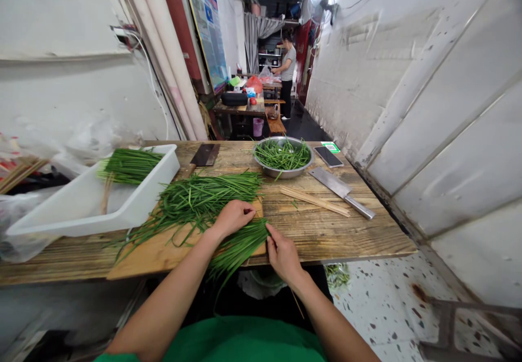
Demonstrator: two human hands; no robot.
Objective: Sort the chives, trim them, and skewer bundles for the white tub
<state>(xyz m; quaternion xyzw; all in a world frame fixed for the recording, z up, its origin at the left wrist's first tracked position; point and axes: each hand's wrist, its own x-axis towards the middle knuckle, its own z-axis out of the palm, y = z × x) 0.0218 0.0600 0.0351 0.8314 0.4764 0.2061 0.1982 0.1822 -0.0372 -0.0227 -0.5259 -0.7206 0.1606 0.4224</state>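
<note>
My left hand is closed in a pinch over the upper edge of a flat bunch of garlic chives. Whatever sits between its fingertips is too small to make out. At the bunch's even right end, my right hand has thumb and index finger against the stalks. A thin bamboo skewer runs down from under that hand, its upper part hidden by the palm. Behind my left hand a larger loose heap of garlic chives covers much of the wooden cutting board.
Beyond the board stand a steel bowl of cut greens and a dark cleaver. Loose skewers, a steel cleaver and a phone lie rightward. A white tray holds more chives. A person stands farther back.
</note>
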